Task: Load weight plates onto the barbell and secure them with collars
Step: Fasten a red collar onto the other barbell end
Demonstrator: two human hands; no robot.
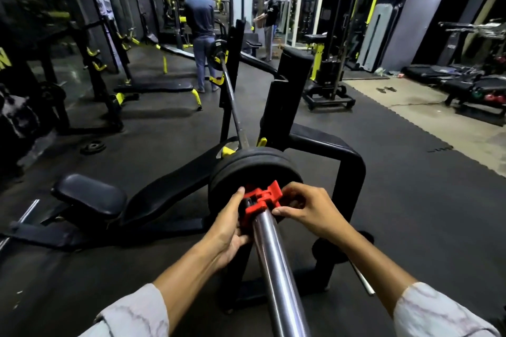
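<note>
1. Dim gym with black rubber floor (397, 186) and yellow-trimmed racks; the bench (153, 194) sits left of the barbell's near end.
2. Barbell (273, 254) rests on the bench's rack, its steel sleeve running toward the camera.
3. Black plates (246, 169) sit on that sleeve, another plate (217, 53) at the bar's far end.
4. Red collar (260, 198) sits on the sleeve, against the plates.
5. Left hand (230, 227) curls round the collar's left side.
6. Right hand (304, 210) pinches its right side, fingers bent.
7. Beyond the barbell, a person (201, 33) stands, back turned.
</note>
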